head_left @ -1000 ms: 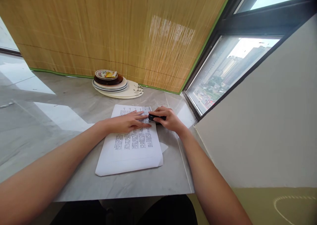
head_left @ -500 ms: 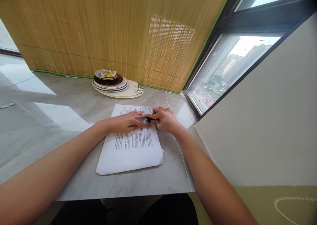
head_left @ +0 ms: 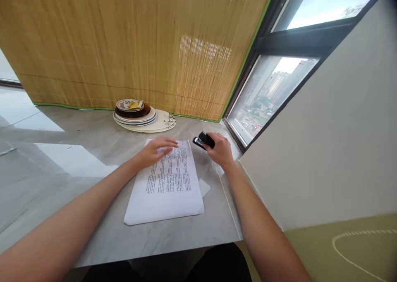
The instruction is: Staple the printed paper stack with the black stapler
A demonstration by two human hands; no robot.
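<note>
A stack of printed white paper (head_left: 169, 182) lies on the grey marble table (head_left: 62, 166). My left hand (head_left: 156, 149) rests flat on the top part of the paper, fingers stretched out and slightly blurred. My right hand (head_left: 219, 149) is just right of the paper's top right corner, lifted off the sheet, with its fingers wrapped round a small black stapler (head_left: 203, 141). The stapler's nose points left toward the paper and does not touch it.
A pile of plates (head_left: 136, 111) with a yellow scrap on top stands at the back by the bamboo blind (head_left: 139, 46). A window (head_left: 263, 96) and a white wall (head_left: 325, 141) close the right side. The table's edge runs near my body.
My right hand has pulled the stapler off the paper's top right edge, up and to the right. My left hand has slid toward the paper's top. The camera has tilted slightly.
</note>
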